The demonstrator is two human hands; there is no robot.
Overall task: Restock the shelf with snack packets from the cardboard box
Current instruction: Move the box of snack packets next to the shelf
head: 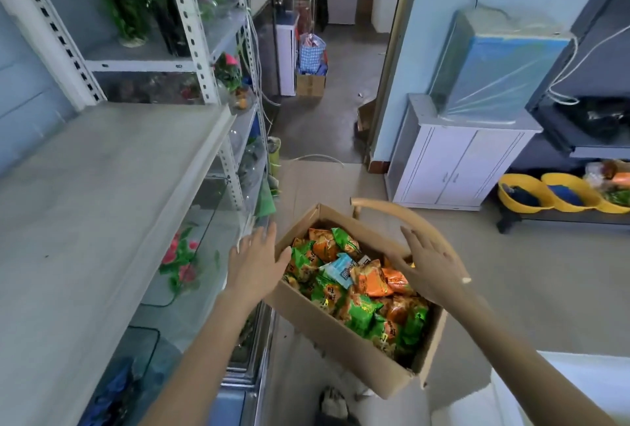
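Seen from the head, looking down: an open cardboard box [334, 333] sits just ahead of the person, tilted, and is heaped with green and orange snack packets [344, 275]. Its long axis runs diagonally, from far left to near right. Both hands reach toward it, one on each side. The left hand [254, 263] has straight fingers and holds nothing; its thumb lies at the box's left rim. The right hand [433, 265] hovers spread and empty over the far right rim, and whether it touches the box or the packets cannot be told. The shelf [102, 193] to be filled is a bare grey board to the left of the box and above it, so the left hand is the nearer one to it, and packets would have to travel leftward and up. A curved wooden chair back [392, 212] arcs behind the box; what carries the box from below is hidden. The packet print is too small to read, and both forearms are cut off at the bottom edge.
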